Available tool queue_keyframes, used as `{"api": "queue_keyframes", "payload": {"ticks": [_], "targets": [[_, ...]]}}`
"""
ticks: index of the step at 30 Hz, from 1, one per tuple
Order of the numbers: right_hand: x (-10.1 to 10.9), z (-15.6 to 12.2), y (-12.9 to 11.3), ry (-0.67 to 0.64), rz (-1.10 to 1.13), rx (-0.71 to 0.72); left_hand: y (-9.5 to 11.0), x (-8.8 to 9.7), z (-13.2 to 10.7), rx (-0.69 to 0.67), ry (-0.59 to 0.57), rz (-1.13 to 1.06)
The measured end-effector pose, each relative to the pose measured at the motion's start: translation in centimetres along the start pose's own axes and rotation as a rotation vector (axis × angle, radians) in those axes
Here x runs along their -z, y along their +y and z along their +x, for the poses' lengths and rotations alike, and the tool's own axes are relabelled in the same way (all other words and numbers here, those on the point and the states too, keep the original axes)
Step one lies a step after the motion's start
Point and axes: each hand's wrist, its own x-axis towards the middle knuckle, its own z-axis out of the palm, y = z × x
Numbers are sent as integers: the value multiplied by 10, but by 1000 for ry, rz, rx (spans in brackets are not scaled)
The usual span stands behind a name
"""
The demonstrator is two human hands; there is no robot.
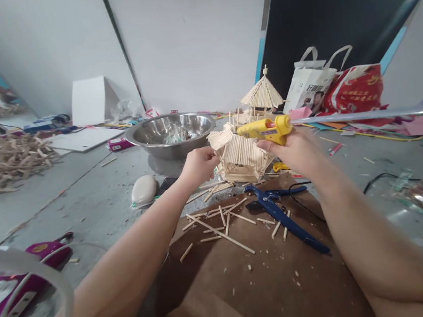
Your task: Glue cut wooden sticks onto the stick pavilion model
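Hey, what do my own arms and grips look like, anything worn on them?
Your left grip and right grip are ungloved human hands; the tapering left forearm and right forearm are sleeveless in view. I see no watch, bracelet or marking.

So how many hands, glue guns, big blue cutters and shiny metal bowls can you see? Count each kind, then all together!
Hands: 2, the left hand and the right hand
Glue guns: 1, the yellow glue gun
Cutters: 1, the blue cutter
Bowls: 1, the metal bowl
Total: 5
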Motion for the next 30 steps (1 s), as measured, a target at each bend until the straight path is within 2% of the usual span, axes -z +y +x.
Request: {"api": "queue_keyframes", "payload": {"ticks": [6,13,19,30], "targets": [[1,0,-1,-13,52,29,-4,-7,0,25,73,-24],[-2,0,0,-5,85,43,-13,-9,2,52,36,-40],[-2,0,-2,-26,72,53,-9,-9,8,90,83,45],[-6,0,-1,-33,82,56,-4,-12,12,130,109,32]]}}
